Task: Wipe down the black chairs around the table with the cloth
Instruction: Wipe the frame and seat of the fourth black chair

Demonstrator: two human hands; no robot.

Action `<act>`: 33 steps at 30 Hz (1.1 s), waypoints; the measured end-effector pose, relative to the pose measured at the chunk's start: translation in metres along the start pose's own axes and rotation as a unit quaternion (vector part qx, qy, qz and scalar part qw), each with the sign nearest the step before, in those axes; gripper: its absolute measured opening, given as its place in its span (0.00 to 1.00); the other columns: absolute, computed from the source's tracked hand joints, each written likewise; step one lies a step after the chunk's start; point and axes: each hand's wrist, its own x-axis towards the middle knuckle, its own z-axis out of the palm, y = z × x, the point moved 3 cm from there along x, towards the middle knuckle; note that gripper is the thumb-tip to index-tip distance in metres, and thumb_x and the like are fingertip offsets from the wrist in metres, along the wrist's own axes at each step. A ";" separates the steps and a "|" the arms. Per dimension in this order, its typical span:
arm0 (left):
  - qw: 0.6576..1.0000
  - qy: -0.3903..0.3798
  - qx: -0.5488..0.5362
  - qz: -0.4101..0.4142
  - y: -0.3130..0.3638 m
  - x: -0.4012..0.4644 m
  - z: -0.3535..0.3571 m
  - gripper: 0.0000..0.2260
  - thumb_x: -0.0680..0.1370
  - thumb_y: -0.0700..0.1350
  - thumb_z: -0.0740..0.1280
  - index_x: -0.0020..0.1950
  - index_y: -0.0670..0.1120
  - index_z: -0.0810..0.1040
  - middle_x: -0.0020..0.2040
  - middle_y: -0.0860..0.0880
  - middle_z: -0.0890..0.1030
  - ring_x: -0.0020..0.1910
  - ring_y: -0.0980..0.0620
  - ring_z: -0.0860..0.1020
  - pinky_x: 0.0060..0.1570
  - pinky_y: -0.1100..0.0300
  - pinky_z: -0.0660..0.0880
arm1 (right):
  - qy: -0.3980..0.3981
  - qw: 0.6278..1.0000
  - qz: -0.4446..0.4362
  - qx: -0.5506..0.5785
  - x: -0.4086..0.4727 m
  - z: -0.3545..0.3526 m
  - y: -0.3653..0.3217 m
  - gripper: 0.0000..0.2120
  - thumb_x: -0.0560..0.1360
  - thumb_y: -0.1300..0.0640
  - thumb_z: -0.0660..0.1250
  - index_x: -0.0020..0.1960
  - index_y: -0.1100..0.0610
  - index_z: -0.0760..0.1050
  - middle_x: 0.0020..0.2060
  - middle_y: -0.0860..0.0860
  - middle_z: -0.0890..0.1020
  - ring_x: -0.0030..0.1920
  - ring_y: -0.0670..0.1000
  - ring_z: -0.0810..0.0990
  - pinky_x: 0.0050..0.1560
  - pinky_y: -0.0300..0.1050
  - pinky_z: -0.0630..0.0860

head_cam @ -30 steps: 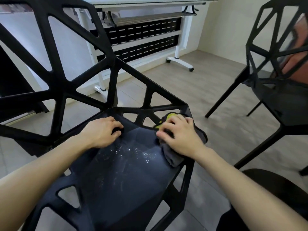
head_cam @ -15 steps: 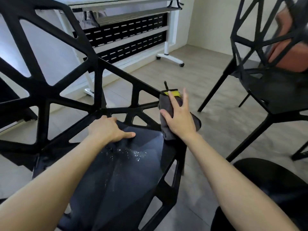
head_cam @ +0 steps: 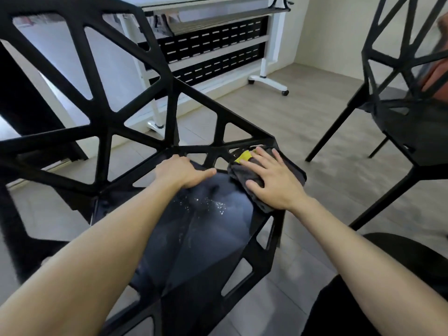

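A black chair (head_cam: 201, 241) with a lattice frame stands right below me, its seat wet with small droplets in the middle. A dark grey cloth (head_cam: 243, 174) with a yellow patch lies on the seat's right rear corner. My right hand (head_cam: 269, 183) presses flat on the cloth, fingers straight and spread. My left hand (head_cam: 180, 172) rests on the seat's back edge beside it, thumb pointing toward the cloth, its fingers hidden behind the edge.
A second black lattice chair (head_cam: 409, 100) stands at the right, with someone's orange-clad arm behind its back. A white folding table (head_cam: 269, 52) on castors stands ahead by the wall. Grey floor lies between the chairs. A dark round shape (head_cam: 400, 258) sits at lower right.
My right hand has slid the cloth from the chair's upper side bar down onto the seat's right rear corner. The left hand has kept its place on the seat's back edge.
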 end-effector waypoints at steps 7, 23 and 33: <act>0.986 0.104 -0.014 0.128 -0.063 -0.075 0.008 0.26 0.81 0.65 0.66 0.71 0.50 0.78 0.69 0.47 0.79 0.67 0.43 0.80 0.64 0.44 0.79 | 0.040 0.998 0.010 0.046 -0.053 0.005 -0.041 0.28 0.80 0.40 0.57 0.79 0.41 0.72 0.81 0.48 0.69 0.83 0.45 0.58 0.84 0.53 0.51; 0.955 0.222 0.125 0.153 -0.220 -0.134 0.008 0.17 0.86 0.57 0.62 0.57 0.47 0.84 0.55 0.49 0.84 0.58 0.44 0.81 0.62 0.46 0.77 | -0.121 0.975 -0.187 0.001 -0.031 0.020 -0.126 0.39 0.81 0.26 0.44 0.86 0.44 0.56 0.87 0.46 0.48 0.85 0.44 0.43 0.85 0.53 0.42; 0.927 0.363 0.064 0.067 -0.239 -0.224 0.031 0.27 0.84 0.52 0.60 0.25 0.48 0.74 0.23 0.53 0.67 0.24 0.49 0.68 0.36 0.57 0.61 | -0.182 0.978 -0.090 -0.051 0.027 0.041 -0.135 0.46 0.76 0.26 0.41 0.87 0.50 0.49 0.86 0.55 0.40 0.86 0.51 0.38 0.84 0.54 0.36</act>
